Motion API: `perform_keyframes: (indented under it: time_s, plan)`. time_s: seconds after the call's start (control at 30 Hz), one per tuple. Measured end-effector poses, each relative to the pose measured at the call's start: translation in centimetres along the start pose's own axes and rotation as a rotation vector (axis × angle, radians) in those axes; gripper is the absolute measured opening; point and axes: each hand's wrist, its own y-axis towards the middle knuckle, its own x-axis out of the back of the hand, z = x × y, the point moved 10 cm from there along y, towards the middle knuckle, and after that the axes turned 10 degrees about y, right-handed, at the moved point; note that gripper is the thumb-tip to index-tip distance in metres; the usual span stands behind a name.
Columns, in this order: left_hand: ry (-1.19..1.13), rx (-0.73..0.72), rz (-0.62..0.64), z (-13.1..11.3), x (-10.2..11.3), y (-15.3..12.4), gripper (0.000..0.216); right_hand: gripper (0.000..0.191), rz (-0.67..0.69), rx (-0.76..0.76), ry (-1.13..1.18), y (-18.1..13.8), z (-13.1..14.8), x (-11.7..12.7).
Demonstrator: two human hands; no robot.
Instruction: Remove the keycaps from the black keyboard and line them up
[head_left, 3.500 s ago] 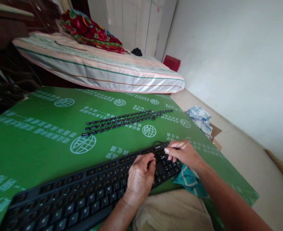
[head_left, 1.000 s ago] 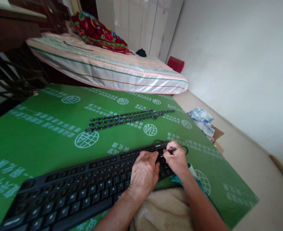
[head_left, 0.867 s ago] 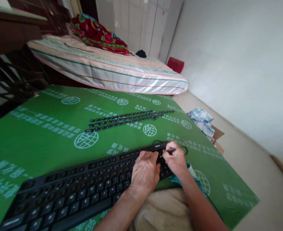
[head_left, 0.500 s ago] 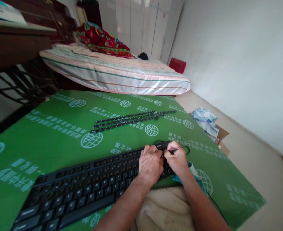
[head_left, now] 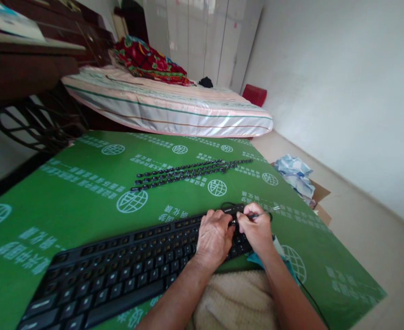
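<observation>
A black keyboard (head_left: 126,270) lies across the green printed sheet (head_left: 68,201) in front of me. My left hand (head_left: 214,238) rests curled on the keys near the keyboard's right end, fingertips pressed on a key. Right beside it, my right hand (head_left: 255,229) pinches a thin dark tool (head_left: 262,214) whose tip points at the keys between both hands. Rows of removed black keycaps (head_left: 188,170) lie lined up farther back on the sheet.
A beige cloth (head_left: 236,302) covers my lap, with a teal cloth (head_left: 257,259) under my right wrist. A mattress (head_left: 167,107) lies behind the sheet, a dark wooden table (head_left: 26,64) at left. Crumpled paper on cardboard (head_left: 296,174) sits on the floor at right.
My hands have stayed together at the keyboard's right end; the right hand went from fingers on the keys to pinching the thin tool. The camera view has drifted slightly.
</observation>
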Motion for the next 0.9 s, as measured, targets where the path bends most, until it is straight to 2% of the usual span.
perform_keyframes:
  time_s: [0.17,0.3,0.37,0.43,0.53,0.63,0.7,0.9]
  plan:
    - [-0.088,0.028,-0.051,0.5,0.2,-0.1,0.008,0.027,-0.064,0.148,-0.057,-0.1,1.5,1.7]
    - [-0.175,0.041,-0.099,0.9,0.6,-0.2,0.008,0.028,-0.06,0.355,-0.374,-0.4,4.4,2.3]
    - [-0.202,0.054,-0.131,1.1,1.0,-0.3,0.008,0.025,-0.04,0.48,-0.535,-0.9,5.8,1.8]
    - [-0.21,0.068,-0.161,1.3,1.3,-0.5,0.009,0.024,0.033,0.54,-0.672,-1.2,6.2,0.6]
    - [-0.203,0.069,-0.206,1.6,1.5,-0.6,0.012,0.024,0.233,0.459,-0.764,-1.5,4.7,-1.7]
    - [-0.189,0.053,-0.261,1.8,1.8,-0.7,0.018,0.018,0.359,0.321,-0.7,-1.8,3.3,-3.4]
    - [-0.181,0.052,-0.285,1.9,2.0,-0.8,0.019,0.016,0.367,0.25,-0.64,-1.7,2.8,-3.8]
    - [-0.194,0.049,-0.276,1.9,2.1,-0.7,0.023,0.014,0.271,0.086,-0.5,-0.7,1.6,-3.3]
